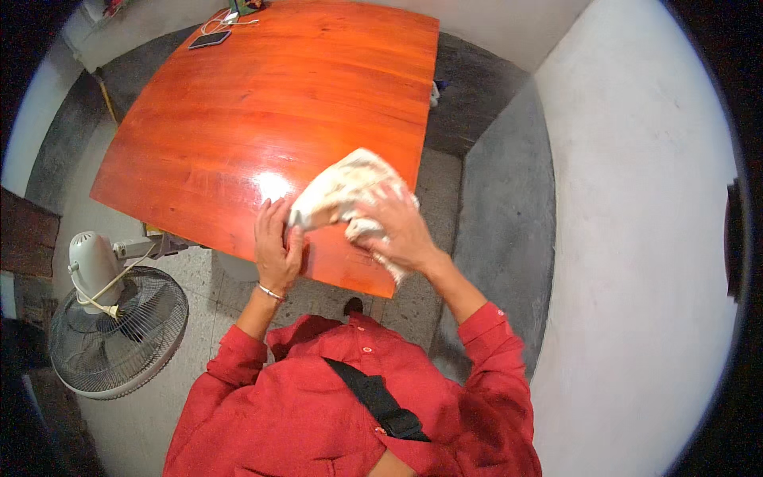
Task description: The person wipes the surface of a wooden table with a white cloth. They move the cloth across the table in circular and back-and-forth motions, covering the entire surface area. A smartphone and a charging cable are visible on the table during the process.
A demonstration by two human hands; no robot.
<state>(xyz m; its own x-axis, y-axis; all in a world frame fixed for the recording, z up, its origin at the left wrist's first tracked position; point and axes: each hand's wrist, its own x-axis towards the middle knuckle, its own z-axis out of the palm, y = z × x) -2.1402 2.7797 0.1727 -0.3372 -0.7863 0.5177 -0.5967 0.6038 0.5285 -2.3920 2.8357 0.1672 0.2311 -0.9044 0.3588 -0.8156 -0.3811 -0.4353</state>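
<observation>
A cream cloth with brownish patches [350, 179] lies partly bunched on the near right corner of the glossy orange-brown wooden table [262, 119]. My right hand [400, 230] presses down over it, with a fold gathered under the fingers and thumb. Part of the cloth hangs toward the table's right edge below that hand. At the near edge, my left hand [276, 250] rests on the tabletop with thumb and fingers apart. The cloth's left corner is right beside its fingers; whether they touch is hard to tell.
A phone [210, 39] and a white cable [216, 21] lie at the table's far left. A grey fan [119, 334] stands left of the near edge, its cord [119, 282] looped over it. On the right is a white wall [636, 199] with a grey lower band [509, 230].
</observation>
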